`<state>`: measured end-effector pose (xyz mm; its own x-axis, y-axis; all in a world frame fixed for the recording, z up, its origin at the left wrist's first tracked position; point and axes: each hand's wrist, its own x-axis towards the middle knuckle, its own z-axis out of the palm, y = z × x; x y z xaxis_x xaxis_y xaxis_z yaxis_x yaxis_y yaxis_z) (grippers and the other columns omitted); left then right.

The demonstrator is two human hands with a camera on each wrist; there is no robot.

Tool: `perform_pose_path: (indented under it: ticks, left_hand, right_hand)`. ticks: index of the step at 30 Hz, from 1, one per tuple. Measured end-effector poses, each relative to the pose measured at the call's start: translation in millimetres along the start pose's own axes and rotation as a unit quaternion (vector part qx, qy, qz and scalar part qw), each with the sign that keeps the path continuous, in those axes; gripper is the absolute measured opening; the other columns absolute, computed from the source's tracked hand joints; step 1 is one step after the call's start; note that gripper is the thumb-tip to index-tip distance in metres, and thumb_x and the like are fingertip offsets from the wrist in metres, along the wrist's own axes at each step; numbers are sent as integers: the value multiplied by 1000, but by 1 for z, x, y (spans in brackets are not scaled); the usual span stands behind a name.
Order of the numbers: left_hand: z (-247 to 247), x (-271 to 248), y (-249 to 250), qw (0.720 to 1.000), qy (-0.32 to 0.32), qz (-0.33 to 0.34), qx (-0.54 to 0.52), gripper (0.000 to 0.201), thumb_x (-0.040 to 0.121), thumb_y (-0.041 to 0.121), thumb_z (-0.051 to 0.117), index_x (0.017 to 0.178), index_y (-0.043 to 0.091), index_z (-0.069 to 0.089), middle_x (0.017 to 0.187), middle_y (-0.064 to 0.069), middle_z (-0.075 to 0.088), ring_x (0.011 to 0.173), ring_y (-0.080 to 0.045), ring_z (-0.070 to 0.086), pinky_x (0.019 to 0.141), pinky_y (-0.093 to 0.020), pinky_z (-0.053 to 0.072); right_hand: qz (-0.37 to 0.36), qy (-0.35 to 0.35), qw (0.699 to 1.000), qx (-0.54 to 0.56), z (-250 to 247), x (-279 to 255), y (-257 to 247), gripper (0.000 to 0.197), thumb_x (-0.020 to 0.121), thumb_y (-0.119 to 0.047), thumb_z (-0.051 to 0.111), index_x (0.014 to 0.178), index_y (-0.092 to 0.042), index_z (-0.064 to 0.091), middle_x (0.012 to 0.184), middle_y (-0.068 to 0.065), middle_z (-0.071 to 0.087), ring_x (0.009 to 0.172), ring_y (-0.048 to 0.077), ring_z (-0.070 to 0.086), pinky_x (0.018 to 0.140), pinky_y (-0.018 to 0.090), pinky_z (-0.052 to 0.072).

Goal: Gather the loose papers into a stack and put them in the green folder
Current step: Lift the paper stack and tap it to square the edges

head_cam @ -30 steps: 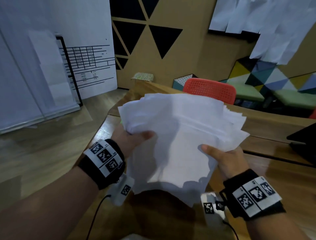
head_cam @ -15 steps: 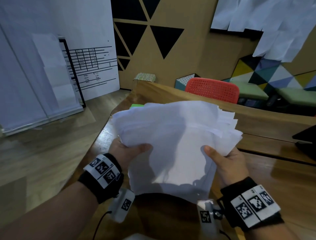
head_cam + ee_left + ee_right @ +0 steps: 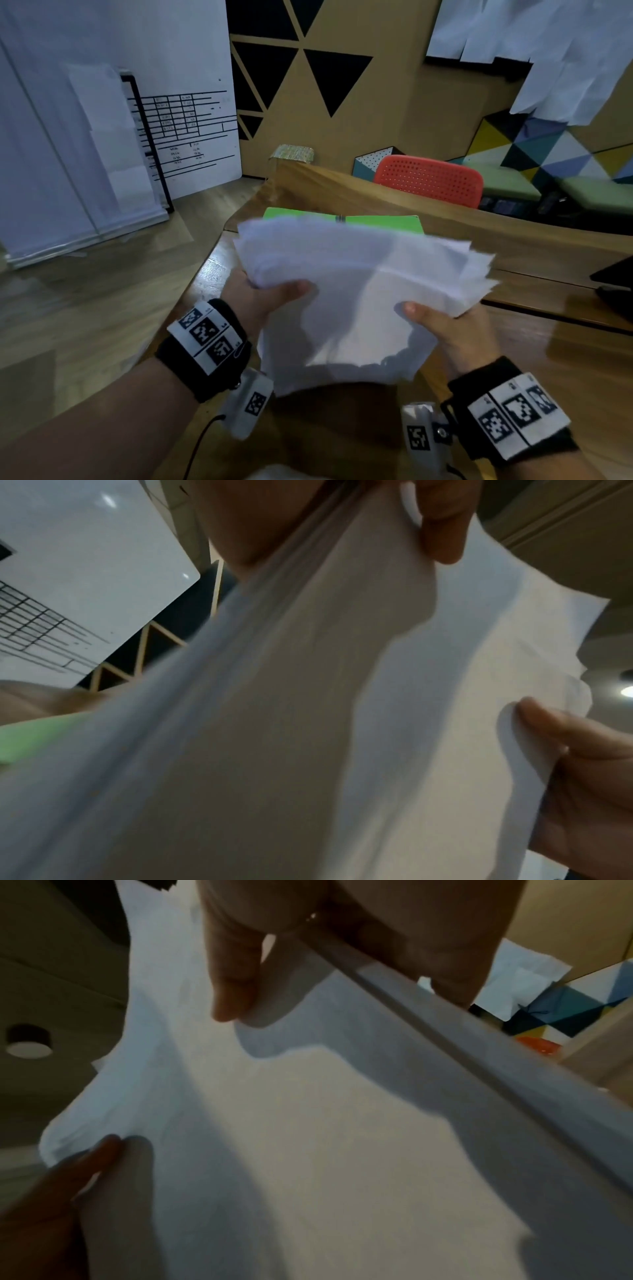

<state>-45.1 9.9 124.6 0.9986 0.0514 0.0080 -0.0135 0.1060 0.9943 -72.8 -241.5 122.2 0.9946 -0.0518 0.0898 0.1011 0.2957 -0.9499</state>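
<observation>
I hold an uneven stack of white papers (image 3: 359, 291) in the air above the wooden table (image 3: 555, 349), its edges fanned out at the right. My left hand (image 3: 270, 301) grips the stack's left side, thumb on top. My right hand (image 3: 445, 325) grips its right side the same way. The green folder (image 3: 383, 222) lies on the table just beyond the stack, mostly hidden by it. In the left wrist view the papers (image 3: 308, 723) fill the frame, with a strip of the folder (image 3: 34, 734) at the left. The right wrist view shows the papers (image 3: 325, 1137) pinched under my thumb.
A red perforated chair back (image 3: 428, 178) stands behind the table's far raised edge. A dark object (image 3: 616, 284) lies at the table's right edge. A whiteboard (image 3: 185, 133) leans at the left over wooden floor.
The stack has come down and away from me, towards the table, and the green folder's far edge now shows beyond it. Both hands keep their grip.
</observation>
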Motion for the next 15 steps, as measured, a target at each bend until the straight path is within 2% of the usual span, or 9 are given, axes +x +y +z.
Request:
perform_pose_path:
  ticks: [2,4,6,9,10,11,12,13,15]
  left_hand:
    - [3,1,-12,998,-4,-33,57,55,30,45,82,79,22,71,89,-7,75,89,-29,71,80,-44,58]
    - [7,2,-17,995,-11,-33,94,51,33,50,76,74,21,69,85,-5,73,85,-24,69,83,-45,57]
    - [8,1,-16,997,-6,-24,78,42,36,43,77,69,18,70,76,-3,72,78,-23,68,82,-45,56]
    - [6,4,-7,998,4,-11,54,40,34,37,80,70,20,75,87,-12,75,85,-25,70,80,-41,57]
    - [6,4,-6,998,-9,-1,66,41,36,39,78,71,19,74,85,-8,76,82,-19,71,75,-33,58]
    - [5,7,-7,997,-14,1,80,38,41,40,78,71,19,72,74,2,76,73,-6,70,67,-23,58]
    - [7,8,-6,996,-7,-6,91,30,49,38,79,71,20,70,61,12,73,61,4,67,57,-15,54]
    - [10,9,-6,995,11,-17,99,20,57,33,81,67,21,69,52,19,69,52,8,63,52,-11,52]
    - [14,8,-6,997,32,-18,71,15,53,32,82,60,23,73,52,17,69,58,-3,66,61,-20,56]
  right_hand:
    - [22,26,999,-23,1,1,15,56,51,-4,79,104,-14,67,107,11,73,96,28,70,80,37,59]
    - [35,57,998,-14,3,1,24,70,32,-27,93,98,-16,70,105,11,74,96,29,70,84,42,57]
    - [29,75,997,0,2,2,22,88,18,-41,94,98,-14,71,101,8,75,96,31,70,86,45,56]
    - [21,60,998,-3,-1,4,13,92,18,-42,94,101,-10,70,100,10,75,94,32,71,82,45,58]
    - [23,56,998,-5,0,4,13,94,20,-41,94,105,-9,69,102,12,75,96,34,70,84,49,56]
    - [23,55,998,-8,3,4,14,96,21,-40,94,108,-8,68,105,13,74,99,36,69,87,53,54]
    - [22,59,998,-8,6,3,15,97,21,-40,94,109,-8,68,106,14,73,100,37,68,89,56,52]
    - [20,66,998,-6,10,2,16,96,20,-42,94,107,-9,69,106,14,73,100,37,68,89,56,52]
    - [1,81,997,-7,13,1,13,88,21,-43,92,101,-12,71,103,13,74,97,36,69,87,52,55]
